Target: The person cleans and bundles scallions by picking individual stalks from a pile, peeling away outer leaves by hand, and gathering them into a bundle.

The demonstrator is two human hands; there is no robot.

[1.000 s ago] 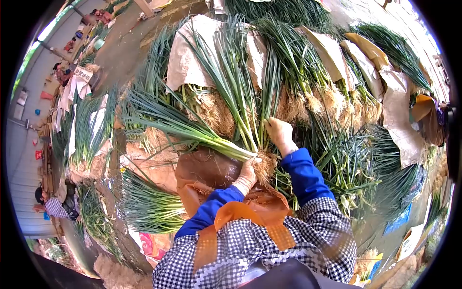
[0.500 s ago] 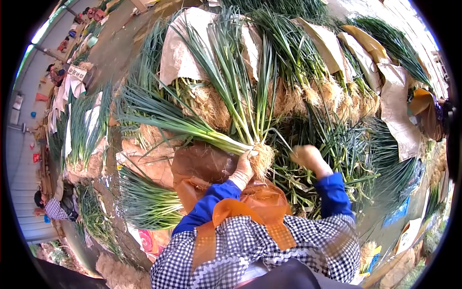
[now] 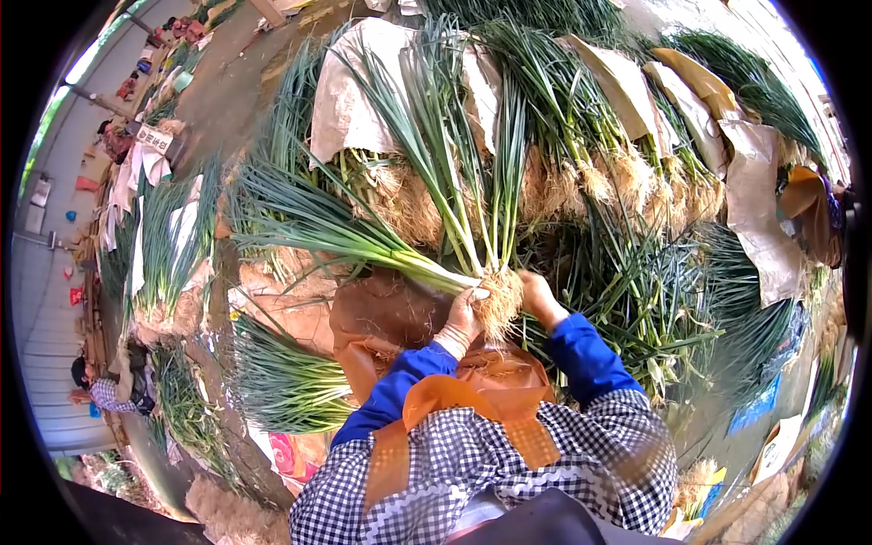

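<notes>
A bunch of green onions (image 3: 427, 269) is fanned out in front of me, its leaves pointing away and to the left. Its pale, tangled roots (image 3: 499, 304) hang towards me. My left hand (image 3: 463, 320) is closed around the white stalk bases, just left of the roots. On the other side, my right hand (image 3: 540, 298) has its fingers closed at the edge of the bunch, where stalks meet roots. Its fingertips are partly hidden. Below the bunch, a brown apron (image 3: 359, 318) covers my lap.
Bundles of green onions (image 3: 581, 109) lie in a row beyond, with beige sheets (image 3: 363, 86) over some. Loose leaves (image 3: 627, 300) are heaped at my right. More onions (image 3: 286, 377) lie at my left. Another person (image 3: 109, 391) is at the far left.
My right hand has moved left, from above the loose leaves to the edge of the bunch. My left hand keeps its hold on the stalks. The view has shifted slightly.
</notes>
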